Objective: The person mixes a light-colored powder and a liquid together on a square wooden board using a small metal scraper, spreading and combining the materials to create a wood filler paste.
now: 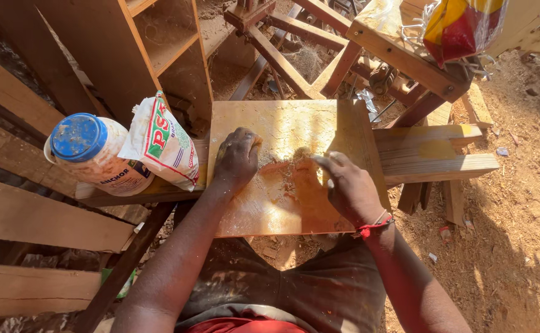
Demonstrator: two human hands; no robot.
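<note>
At the centre of the frame lay a yellowish wooden board (294,135), resting flat across a rough wooden bench (433,157) made of planks. Left hand (238,157) pressed down on the board's left part, fingers curled together over what looked like a small pale pad; whether it truly gripped something could not be told. Right hand (347,185) rested just right of the middle, fingers loosely spread and touching a smear of pale sawdust paste (285,176) on the board's surface. A red thread bracelet (375,226) circled the right wrist. Toward the left of the frame, a white plastic jar with a blue lid (91,154) lay beside a white printed bag (162,142), both on the bench edge. Sawdust-covered ground (517,216) filled the right side.
</note>
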